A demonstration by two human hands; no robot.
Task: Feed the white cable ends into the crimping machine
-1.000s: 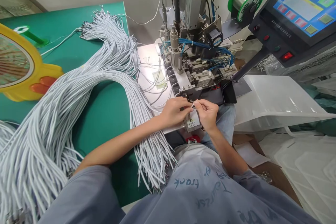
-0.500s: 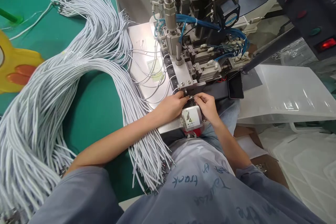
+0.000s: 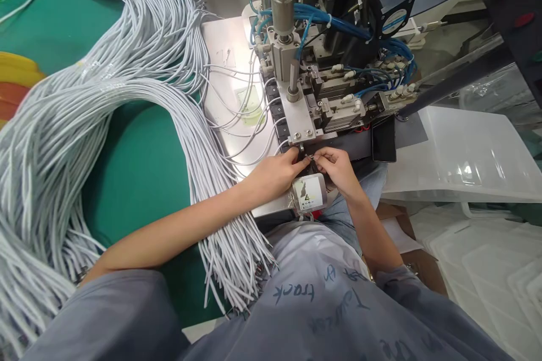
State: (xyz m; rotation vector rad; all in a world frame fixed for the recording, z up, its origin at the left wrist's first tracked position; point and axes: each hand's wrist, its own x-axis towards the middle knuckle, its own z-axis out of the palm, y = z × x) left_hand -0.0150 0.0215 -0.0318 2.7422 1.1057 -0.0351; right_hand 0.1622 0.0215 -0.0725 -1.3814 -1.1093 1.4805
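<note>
"Where are the two hands?"

"Close together in front of the machine (image 3: 293, 110), just beyond the small metal box (image 3: 310, 193) with the white label. The left hand (image 3: 275, 175) comes in from the left and the right hand (image 3: 337, 170) from the right, fingertips nearly meeting."

"Are they spread or closed?"

"Closed. Each one pinches, thumb against finger, at a thin wire end (image 3: 310, 157) between them. It's too small for me to tell its exact shape, and the fingers cover part of it."

"So where does that wire end lie?"

"In the gap between the hands, near the machine's front edge and above the box in the view."

"What's on the left side?"

"A big bundle of white cables (image 3: 139, 89) curves over the green table (image 3: 135, 152), its loose ends hanging near the person's shirt (image 3: 296, 304). Several thin white cords (image 3: 254, 134) run across the pale metal plate (image 3: 220, 39) to the machine's left side, passing over a yellowish slip (image 3: 249, 106)."

"And on the right?"

"Blue tubes (image 3: 339, 22) loop over the machine beside a black fan (image 3: 393, 14). A flat black rectangular thing (image 3: 384, 140) sits near its right front corner, next to a white sheet (image 3: 474, 152)."
</note>
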